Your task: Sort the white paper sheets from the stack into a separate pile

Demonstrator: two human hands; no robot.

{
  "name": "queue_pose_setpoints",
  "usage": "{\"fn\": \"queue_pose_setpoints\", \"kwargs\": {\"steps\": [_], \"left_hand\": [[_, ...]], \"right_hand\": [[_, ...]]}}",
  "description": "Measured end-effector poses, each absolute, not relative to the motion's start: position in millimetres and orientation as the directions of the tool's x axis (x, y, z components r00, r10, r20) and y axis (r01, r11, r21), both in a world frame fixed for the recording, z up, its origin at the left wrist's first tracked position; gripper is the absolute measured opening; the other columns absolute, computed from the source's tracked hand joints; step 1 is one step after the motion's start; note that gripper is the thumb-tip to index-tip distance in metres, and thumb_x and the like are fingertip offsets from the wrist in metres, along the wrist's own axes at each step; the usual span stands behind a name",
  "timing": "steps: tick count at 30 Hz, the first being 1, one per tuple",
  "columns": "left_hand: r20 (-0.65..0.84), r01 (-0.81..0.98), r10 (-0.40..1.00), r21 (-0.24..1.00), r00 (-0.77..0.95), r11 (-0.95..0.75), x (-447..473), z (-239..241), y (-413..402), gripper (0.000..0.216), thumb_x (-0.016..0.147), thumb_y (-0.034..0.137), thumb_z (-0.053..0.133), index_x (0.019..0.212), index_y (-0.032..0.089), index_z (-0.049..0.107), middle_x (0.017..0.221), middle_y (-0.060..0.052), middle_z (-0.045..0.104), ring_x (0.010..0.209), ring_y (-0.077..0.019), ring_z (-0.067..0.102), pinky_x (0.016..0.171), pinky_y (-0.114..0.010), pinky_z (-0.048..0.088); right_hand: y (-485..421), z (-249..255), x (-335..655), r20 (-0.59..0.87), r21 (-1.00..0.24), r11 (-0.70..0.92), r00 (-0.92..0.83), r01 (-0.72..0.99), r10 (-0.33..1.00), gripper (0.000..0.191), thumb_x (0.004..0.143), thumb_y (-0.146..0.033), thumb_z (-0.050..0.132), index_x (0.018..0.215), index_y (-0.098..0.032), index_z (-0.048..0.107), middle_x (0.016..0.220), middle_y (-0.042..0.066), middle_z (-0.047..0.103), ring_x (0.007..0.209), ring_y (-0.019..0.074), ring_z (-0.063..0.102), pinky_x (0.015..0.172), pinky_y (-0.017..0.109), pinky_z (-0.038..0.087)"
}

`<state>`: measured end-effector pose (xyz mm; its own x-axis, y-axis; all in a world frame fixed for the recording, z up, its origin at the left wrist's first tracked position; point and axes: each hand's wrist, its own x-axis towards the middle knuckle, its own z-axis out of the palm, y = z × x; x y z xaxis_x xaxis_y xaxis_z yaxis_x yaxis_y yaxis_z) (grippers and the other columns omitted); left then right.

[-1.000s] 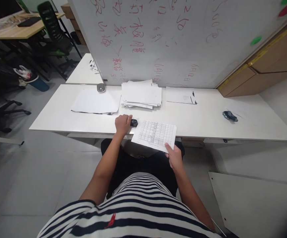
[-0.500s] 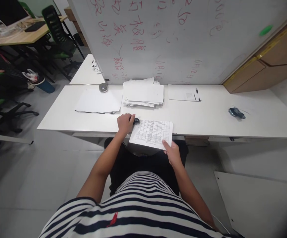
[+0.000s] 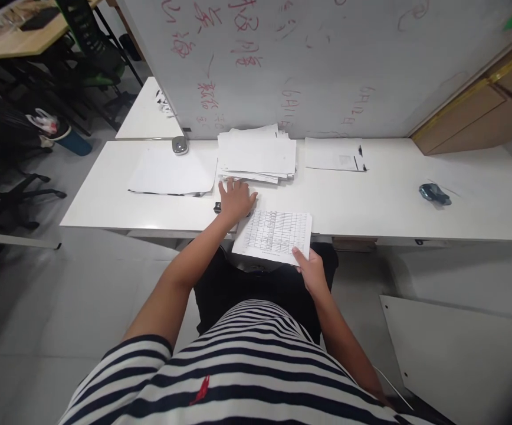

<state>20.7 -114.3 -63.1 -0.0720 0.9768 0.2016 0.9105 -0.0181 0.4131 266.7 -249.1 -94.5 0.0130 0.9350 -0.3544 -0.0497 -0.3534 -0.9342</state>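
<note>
Gridded paper in one hand, the other spread over a dark gadget

At twelve o'clock, gridded paper (image 3: 273,233) overhangs the near edge of a white desk (image 3: 371,203). The right hand (image 3: 312,271) pinches its four o'clock corner, thumb on top. Between eleven and twelve, the left hand (image 3: 236,202) is palm down, fingers spread, over a black gadget (image 3: 217,207), perhaps a stapler; whether they touch cannot be told. A loosened right grip could let the paper slip lapward; a careless left sweep could push the gadget into it or jostle the paper stack (image 3: 258,156) just beyond. At ten o'clock, a blue bin (image 3: 75,143) holds a plastic bag (image 3: 46,121). Cardboard boxes (image 3: 463,121) stand at two, contents hidden.
</note>
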Motion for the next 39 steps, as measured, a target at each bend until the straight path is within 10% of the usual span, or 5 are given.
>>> {"fn": "queue_pose_setpoints", "kwargs": {"steps": [11,19,31,39], "left_hand": [[0.289,0.67,0.934,0.738,-0.21,-0.077,-1,-39,-133,0.041,0.098,0.046,0.027,0.093,0.023,0.061,0.102,-0.004,0.066,0.1,-0.0204,0.058,0.084,-0.034,0.045],[0.343,0.919,0.934,0.329,0.097,-0.216,-33,-67,-157,0.036,0.096,0.041,0.036,0.079,0.021,0.061,0.081,-0.006,0.064,0.08,-0.021,0.056,0.073,-0.036,0.039],[0.341,0.959,0.936,0.283,-0.088,-0.013,-35,-83,-156,0.04,0.097,0.047,0.034,0.075,0.021,0.057,0.076,-0.006,0.061,0.076,-0.0217,0.052,0.066,-0.034,0.032],[0.307,0.948,0.942,0.317,-0.136,0.034,-36,-84,-158,0.038,0.096,0.047,0.035,0.076,0.022,0.056,0.079,-0.007,0.061,0.079,-0.0223,0.052,0.067,-0.035,0.032]], "right_hand": [[-257,-97,266,-0.371,-0.917,-0.368,-0.014,-0.153,0.929,0.043,0.074,-0.05,0.071,0.099,-0.015,0.067,0.075,0.002,0.065,0.053,0.0085,0.044,0.043,0.022,0.031],[-246,-85,271,-0.439,-0.883,-0.431,0.001,-0.183,0.899,0.048,0.068,-0.05,0.076,0.099,-0.014,0.069,0.082,0.005,0.07,0.054,0.0091,0.049,0.044,0.022,0.033],[-253,-67,320,-0.303,-0.953,-0.3,0.045,-0.047,0.952,0.05,0.071,-0.052,0.074,0.108,-0.019,0.07,0.101,0.008,0.073,0.082,0.023,0.067,0.071,0.036,0.054],[-251,-78,298,-0.316,-0.943,-0.321,-0.066,-0.089,0.947,0.048,0.073,-0.05,0.073,0.107,-0.018,0.069,0.082,0.005,0.072,0.067,0.0184,0.063,0.058,0.03,0.05]]}}
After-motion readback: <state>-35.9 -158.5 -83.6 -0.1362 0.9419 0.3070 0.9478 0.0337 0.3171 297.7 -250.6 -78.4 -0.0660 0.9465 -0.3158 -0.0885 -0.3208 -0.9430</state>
